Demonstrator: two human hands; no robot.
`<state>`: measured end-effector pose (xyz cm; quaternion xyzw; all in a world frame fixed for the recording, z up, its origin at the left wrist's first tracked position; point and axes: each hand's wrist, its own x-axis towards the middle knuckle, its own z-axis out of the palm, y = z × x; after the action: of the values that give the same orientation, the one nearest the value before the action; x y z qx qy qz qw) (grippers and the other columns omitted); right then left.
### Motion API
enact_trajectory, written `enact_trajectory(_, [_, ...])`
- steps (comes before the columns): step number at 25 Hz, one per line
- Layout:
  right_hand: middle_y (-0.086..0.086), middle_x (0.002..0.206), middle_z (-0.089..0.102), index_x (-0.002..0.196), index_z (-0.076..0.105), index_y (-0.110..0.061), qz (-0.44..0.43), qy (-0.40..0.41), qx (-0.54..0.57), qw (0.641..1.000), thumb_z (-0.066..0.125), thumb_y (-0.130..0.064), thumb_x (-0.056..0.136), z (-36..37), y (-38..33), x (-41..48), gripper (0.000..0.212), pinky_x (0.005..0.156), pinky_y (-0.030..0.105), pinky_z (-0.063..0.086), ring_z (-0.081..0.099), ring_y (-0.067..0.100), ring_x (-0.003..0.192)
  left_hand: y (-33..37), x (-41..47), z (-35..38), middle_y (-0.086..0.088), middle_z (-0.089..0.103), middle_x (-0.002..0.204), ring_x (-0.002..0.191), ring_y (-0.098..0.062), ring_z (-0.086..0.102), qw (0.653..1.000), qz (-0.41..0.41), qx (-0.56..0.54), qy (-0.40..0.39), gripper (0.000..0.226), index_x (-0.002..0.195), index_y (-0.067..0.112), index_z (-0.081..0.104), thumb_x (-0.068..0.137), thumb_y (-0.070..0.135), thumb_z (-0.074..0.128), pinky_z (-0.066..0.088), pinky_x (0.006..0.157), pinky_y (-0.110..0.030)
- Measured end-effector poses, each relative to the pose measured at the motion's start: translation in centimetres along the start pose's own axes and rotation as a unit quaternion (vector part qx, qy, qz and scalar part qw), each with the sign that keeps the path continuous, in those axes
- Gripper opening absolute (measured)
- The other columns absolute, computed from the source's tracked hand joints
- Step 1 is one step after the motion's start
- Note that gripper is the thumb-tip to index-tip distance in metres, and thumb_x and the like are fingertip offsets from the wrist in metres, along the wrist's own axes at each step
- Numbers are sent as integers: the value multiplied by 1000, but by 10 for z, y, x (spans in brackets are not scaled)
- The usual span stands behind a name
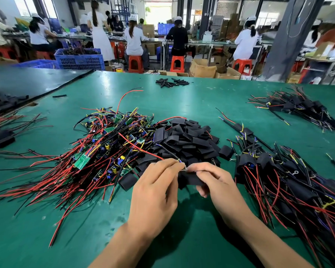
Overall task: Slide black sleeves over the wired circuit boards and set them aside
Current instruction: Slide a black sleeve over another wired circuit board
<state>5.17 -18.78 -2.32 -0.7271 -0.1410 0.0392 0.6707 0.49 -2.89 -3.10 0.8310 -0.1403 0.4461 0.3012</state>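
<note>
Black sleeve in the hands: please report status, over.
Right hand holds black sleeve. Left hand pinches wires at its mouth. Board hidden by fingers. Sleeve pile close behind, not blocking.

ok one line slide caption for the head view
Left hand and right hand work a wired board into a black sleeve, between bare boards and finished pile

Bare green table [182, 240] lies open on the near side of the left hand [155, 192] and right hand [215, 182]. A tangle of wired boards [104, 144] crowds the left hand's outer side, a heap of black sleeves [188, 138] stands just beyond both hands, and a pile of sleeved boards [278, 180] blocks the right hand's outer side.
</note>
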Motion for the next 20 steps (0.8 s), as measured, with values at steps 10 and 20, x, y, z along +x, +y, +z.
enact_trajectory(10, [-13, 104, 65, 111, 74, -31, -175, 44, -155, 971, 70, -20, 81, 10, 0, -8, 32, 82, 19, 53, 69, 11, 97, 1, 1, 5, -3, 69, 116, 104, -20, 66, 997, 15, -49, -56, 28, 110, 5, 73, 86, -7, 66, 54, 89, -35])
enact_trajectory(20, [5, 80, 72, 78, 77, -13, 54, 27, 367, 928, 77, -15, 70, -7, -14, 7, 8, 70, 26, 59, 71, 19, 71, 11, 7, -3, 13, 70, 85, 73, -7, 65, 962, -222, -159, -6, 8, 95, 34, 71, 92, 28, 67, 55, 70, -33])
